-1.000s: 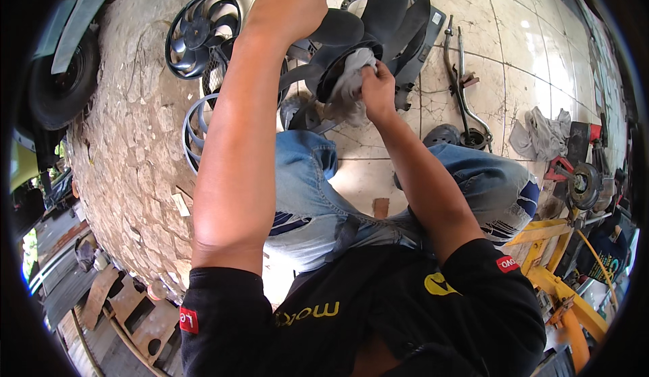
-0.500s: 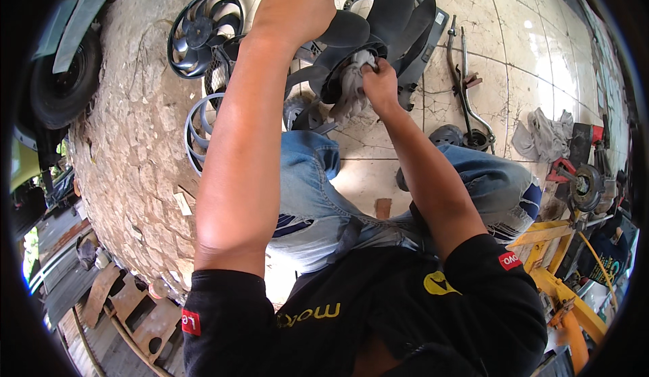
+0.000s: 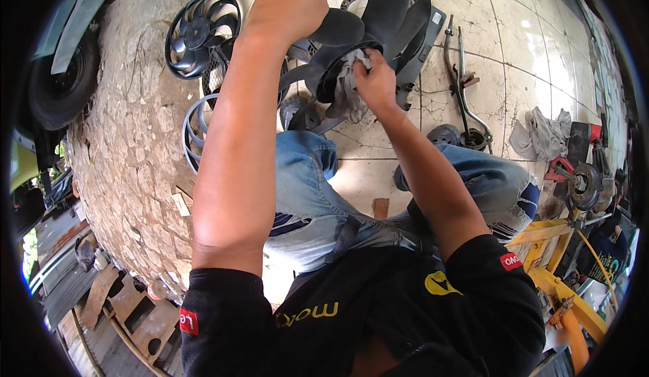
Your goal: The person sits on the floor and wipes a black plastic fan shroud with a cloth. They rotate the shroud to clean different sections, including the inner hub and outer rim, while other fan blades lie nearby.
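A large black fan wheel (image 3: pixel 386 2) with broad curved blades and an outer ring is held up at the top of the view. My left hand (image 3: pixel 289 7) is closed around its ring at the upper left, fingertips partly hidden. In my right hand (image 3: pixel 376 85) a crumpled grey rag (image 3: pixel 347 92) is bunched and pressed into the fan's round hub, its loose end hanging below. Behind the fan, a dark flat part with a pale label (image 3: pixel 436 18) lies on the tiles, mostly covered.
On the left are another black fan (image 3: pixel 197 32), a grey ringed fan (image 3: pixel 187 134) and a tyre (image 3: pixel 64 80). Bent metal rods (image 3: pixel 454 73), another grey rag (image 3: pixel 544 134) and a grinder-like tool (image 3: pixel 585 186) lie right, near a yellow metal frame (image 3: pixel 561 284).
My right hand has shifted slightly left and up with the rag, further over the hub. The fan and my left hand have moved a little left.
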### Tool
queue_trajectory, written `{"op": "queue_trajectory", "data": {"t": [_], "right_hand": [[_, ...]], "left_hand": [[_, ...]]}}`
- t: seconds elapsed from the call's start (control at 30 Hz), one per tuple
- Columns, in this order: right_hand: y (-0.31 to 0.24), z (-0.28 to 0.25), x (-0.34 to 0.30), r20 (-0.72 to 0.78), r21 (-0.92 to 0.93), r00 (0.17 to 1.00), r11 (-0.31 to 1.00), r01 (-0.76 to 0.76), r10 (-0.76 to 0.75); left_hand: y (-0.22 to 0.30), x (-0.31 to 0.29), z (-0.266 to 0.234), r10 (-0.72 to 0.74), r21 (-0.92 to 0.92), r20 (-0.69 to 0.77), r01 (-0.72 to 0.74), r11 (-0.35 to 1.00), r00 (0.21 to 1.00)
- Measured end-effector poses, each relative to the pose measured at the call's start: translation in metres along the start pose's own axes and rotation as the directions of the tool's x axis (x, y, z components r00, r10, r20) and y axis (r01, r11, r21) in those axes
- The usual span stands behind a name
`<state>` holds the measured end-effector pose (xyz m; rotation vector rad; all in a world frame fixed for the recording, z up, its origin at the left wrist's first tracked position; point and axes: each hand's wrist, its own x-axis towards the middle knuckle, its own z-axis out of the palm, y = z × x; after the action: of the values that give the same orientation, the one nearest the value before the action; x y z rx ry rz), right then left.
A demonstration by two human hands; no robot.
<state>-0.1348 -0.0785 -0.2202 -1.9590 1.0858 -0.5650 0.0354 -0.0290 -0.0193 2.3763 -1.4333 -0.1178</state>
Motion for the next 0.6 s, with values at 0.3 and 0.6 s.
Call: {"op": "queue_trajectory", "data": {"t": [0.3, 0.6], "right_hand": [[0.002, 0.005, -0.007, 0.713, 0.296, 0.683, 0.814, -0.5, 0.16], [-0.016, 0.017, -0.014, 0.61, 0.781, 0.776, -0.286, -0.555, 0.16]], "left_hand": [[-0.006, -0.005, -0.002, 0.002, 0.008, -0.017, -0.002, 1.0, 1.0], [0.004, -0.001, -0.002, -0.065, -0.004, 0.004, 0.065, 0.998, 0.998]]}}
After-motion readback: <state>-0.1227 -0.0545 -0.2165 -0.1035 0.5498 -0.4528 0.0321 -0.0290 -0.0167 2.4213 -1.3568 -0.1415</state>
